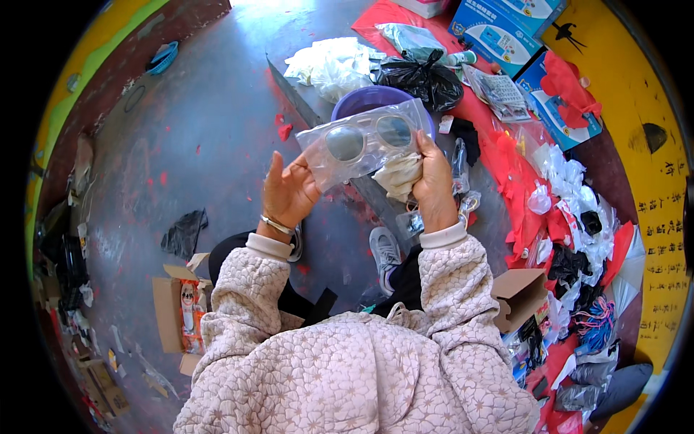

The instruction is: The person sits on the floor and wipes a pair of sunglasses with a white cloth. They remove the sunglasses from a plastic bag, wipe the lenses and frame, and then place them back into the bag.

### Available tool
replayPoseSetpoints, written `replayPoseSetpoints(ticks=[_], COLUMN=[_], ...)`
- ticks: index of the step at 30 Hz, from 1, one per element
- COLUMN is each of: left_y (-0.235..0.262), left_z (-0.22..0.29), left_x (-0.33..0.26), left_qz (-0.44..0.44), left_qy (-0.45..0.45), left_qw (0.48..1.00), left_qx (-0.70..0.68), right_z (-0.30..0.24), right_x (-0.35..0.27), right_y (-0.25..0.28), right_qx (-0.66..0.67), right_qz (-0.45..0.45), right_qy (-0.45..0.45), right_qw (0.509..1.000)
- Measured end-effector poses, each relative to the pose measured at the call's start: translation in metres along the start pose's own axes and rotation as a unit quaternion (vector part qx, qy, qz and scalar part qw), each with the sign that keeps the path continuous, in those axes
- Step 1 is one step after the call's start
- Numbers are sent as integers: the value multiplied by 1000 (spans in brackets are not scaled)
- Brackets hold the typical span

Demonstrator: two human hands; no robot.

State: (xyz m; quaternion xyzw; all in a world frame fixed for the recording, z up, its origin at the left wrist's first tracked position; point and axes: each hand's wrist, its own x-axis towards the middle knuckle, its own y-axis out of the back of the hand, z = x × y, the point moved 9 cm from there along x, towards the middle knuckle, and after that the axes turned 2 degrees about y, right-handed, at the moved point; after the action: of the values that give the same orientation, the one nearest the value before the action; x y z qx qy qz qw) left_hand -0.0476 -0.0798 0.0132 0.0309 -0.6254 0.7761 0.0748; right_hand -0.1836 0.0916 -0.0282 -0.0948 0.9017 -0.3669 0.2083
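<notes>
In front of my chest a clear plastic bag holds a pair of sunglasses with round grey lenses and a pale see-through frame. My right hand grips the bag's right end, with a crumpled cream cloth pressed beneath it in the same hand. Beside the bag's lower left corner is my left hand, its thumb raised and its fingers apart; the fingertips reach the bag's edge, and I cannot tell whether they touch. A purple basin stands just beyond the bag, partly covered by it.
White plastic bags and a black bag lie behind the basin. Blue boxes stack at the far right, by red cloth strewn with wrappers. Open cardboard boxes flank me, one left, one right.
</notes>
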Motion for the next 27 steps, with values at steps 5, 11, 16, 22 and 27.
replayPoseSetpoints(ticks=[5,11,16,22,27], left_y=[5,0,-7,-11,0], left_z=[-11,2,-4,-3,-26], left_x=[5,1,4,1,7], left_qz=[66,88,78,79,89], left_qy=[-65,-48,-42,-55,-17], left_qw=[992,990,976,973,957], left_qx=[81,99,198,208,277], right_z=[29,15,-13,-90,-64], right_x=[-14,-32,-25,-45,-93], right_y=[-11,-27,-4,5,-96], right_qx=[33,-84,-167,-167,-450], right_qz=[-4,-33,30,137,-1], right_qy=[19,36,81,306,439], right_qw=[999,995,982,927,778])
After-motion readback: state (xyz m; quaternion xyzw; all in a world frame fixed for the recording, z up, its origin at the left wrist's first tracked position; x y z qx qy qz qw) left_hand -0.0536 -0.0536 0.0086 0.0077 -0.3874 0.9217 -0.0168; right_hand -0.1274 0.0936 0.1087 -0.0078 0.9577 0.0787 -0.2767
